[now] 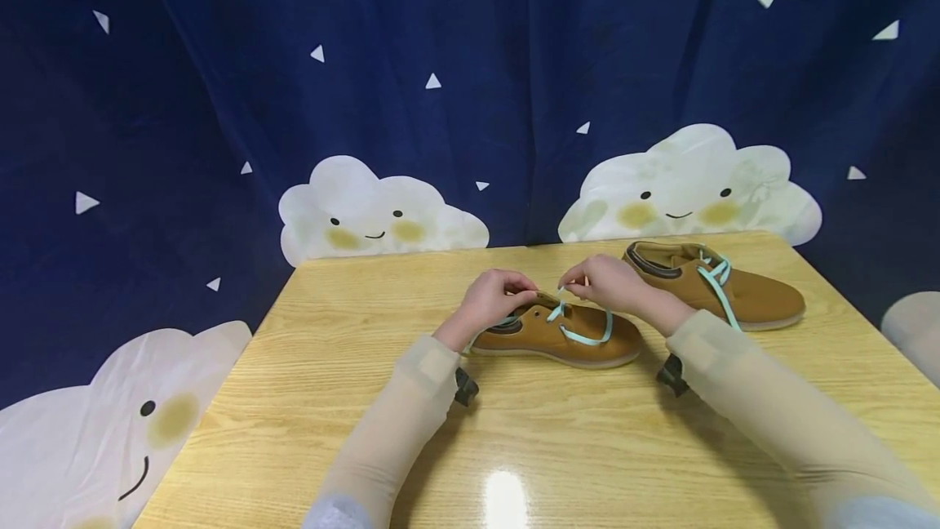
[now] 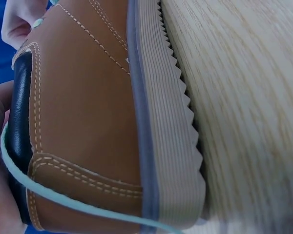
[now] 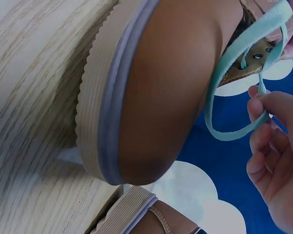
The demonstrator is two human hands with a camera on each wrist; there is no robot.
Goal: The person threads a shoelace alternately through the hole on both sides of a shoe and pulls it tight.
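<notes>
A brown lace-up shoe (image 1: 598,322) lies on the wooden table, toe toward the right. My left hand (image 1: 490,300) is at its opening, fingers and thumb pinching the upper eyelet flap. Thumb and fingertips of my right hand (image 1: 608,280) pinch the light turquoise shoelace (image 3: 233,135) just above the eyelets. In the right wrist view the shoelace loops from those fingertips over the flap with its metal-rimmed eyelets (image 3: 257,56). Another stretch of shoelace (image 2: 63,199) hangs over the heel in the left wrist view, where most of the left hand is cut off.
A second brown shoe (image 1: 764,296) with turquoise laces sits behind and right of the first, close to my right forearm. The wooden table (image 1: 323,431) ends at the back against a dark blue curtain (image 1: 411,15) printed with clouds and white triangles.
</notes>
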